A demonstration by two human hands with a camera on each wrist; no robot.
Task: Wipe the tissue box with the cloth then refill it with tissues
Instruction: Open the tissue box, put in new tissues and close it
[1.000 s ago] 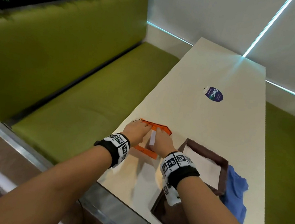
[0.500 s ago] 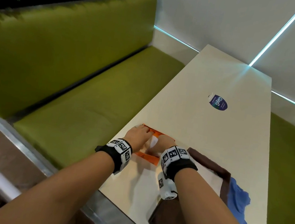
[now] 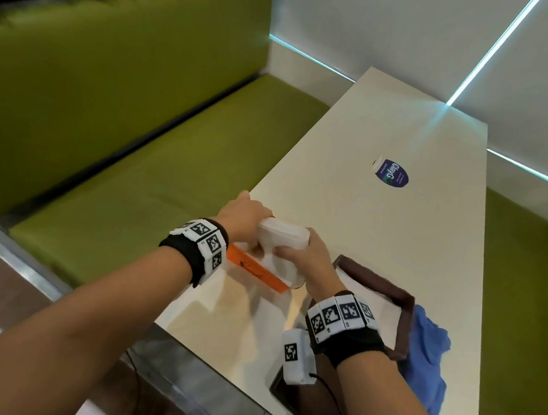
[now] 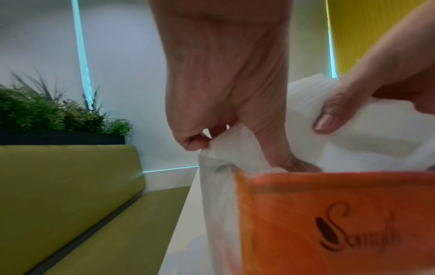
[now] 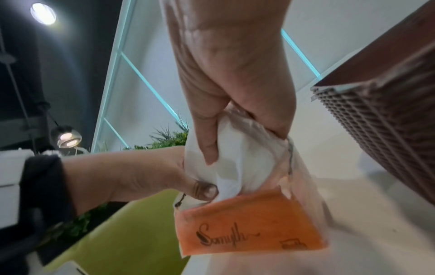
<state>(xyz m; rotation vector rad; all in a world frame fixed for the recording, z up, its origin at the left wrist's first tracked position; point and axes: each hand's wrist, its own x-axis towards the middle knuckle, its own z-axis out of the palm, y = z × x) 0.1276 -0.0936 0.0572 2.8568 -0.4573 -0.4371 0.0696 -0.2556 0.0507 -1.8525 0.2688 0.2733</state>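
Beside tissue box (image 3: 387, 311), wrist-only packet logo (image 5: 221, 237)

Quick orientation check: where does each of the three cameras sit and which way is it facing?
Head: worn high, looks down at table; both forearms, left hand, right hand show.
Left wrist: looks along left hand at tissues and orange pack.
Right wrist: looks along right hand; left hand and brown box show.
All share the tissues and pack.

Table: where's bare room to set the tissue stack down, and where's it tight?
Free: the table between the orange tissue pack and the round sticker, and beyond the sticker to the wall. Crowded: the near end, where both hands, the brown tissue box and the blue cloth sit.
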